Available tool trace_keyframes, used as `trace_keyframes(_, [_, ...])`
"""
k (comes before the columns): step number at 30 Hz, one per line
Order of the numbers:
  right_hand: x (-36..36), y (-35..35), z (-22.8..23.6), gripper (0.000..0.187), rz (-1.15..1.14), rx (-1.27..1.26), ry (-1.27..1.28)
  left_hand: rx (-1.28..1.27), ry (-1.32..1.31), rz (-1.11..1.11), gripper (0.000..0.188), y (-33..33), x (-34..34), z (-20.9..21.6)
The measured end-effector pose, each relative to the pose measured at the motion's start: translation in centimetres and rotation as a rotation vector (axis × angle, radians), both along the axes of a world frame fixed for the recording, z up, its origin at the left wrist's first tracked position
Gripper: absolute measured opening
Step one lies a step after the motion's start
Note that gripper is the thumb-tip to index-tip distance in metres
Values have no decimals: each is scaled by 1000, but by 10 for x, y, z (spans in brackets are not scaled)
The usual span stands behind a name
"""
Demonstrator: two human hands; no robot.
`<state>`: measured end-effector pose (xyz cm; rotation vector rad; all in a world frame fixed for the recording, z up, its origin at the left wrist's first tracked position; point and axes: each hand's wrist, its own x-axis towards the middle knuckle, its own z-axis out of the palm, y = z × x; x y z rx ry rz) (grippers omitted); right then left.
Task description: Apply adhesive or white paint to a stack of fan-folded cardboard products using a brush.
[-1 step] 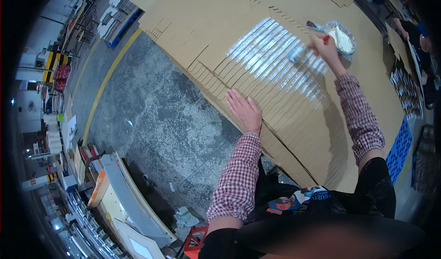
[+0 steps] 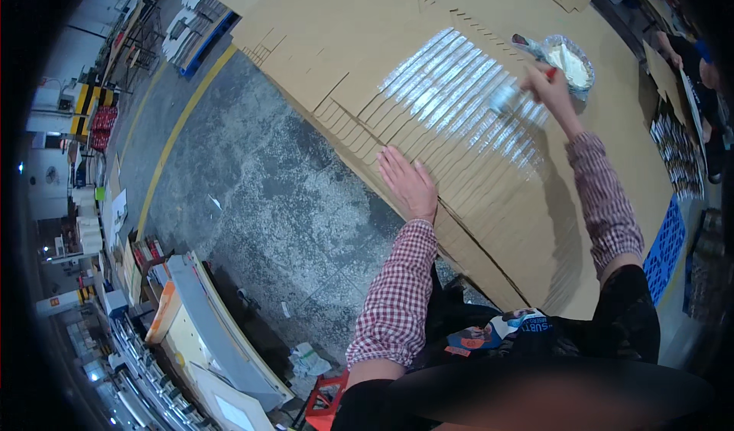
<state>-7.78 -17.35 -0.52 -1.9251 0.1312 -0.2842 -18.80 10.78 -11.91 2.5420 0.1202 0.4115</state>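
My left hand (image 2: 410,186) lies flat, fingers stretched out, on the near-left edge of a layer of overlapping brown cardboard strips (image 2: 474,190). My right hand (image 2: 550,93) is closed round a brush, with a bit of red showing at the grip. The pale head of the brush (image 2: 502,98), blurred by motion, is over the strips. Glossy white wet bands (image 2: 443,60) coat the far part of the strips. Just beyond my right hand stands a plastic-lined bowl (image 2: 589,87) of thick white paste. Beside the bowl lies a dark-ended object (image 2: 524,43), its kind unclear.
Large cardboard sheets (image 2: 306,18) form the work surface. Grey floor (image 2: 260,179) with a yellow line (image 2: 177,129) stretches to the left. A blue pallet (image 2: 664,249) is at the right, near another person (image 2: 699,79). A grey-topped bench (image 2: 222,332) stands lower left.
My right hand and the brush have shifted slightly to the right and nearer to me. My left hand stays almost in the same place.
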Motion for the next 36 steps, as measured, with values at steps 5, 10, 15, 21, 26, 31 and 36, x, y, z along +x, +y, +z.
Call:
trace_keyframes(5, [-35,24,32,33,117,-226,228,4,30,44,58,12,-2,-1])
trace_keyframes(10, [-5,119,29,35,216,91,-142,-48,-12,20,58,2,3,-8])
trace_keyframes(15, [-23,122,4,33,330,-24,-72,-85,23,16,58,2,3,-5])
trace_keyframes(21, [-48,124,23,31,400,-235,-50,-69,24,36,59,9,1,-7])
trace_keyframes(26, [-27,124,5,25,435,-233,-153,-95,23,14,60,-3,3,-6])
trace_keyframes(31, [-107,85,11,20,494,-444,-29,-51,34,38,61,10,-1,-6])
trace_keyframes(36, [-86,111,28,18,306,-278,-23,-53,5,33,60,3,4,-7])
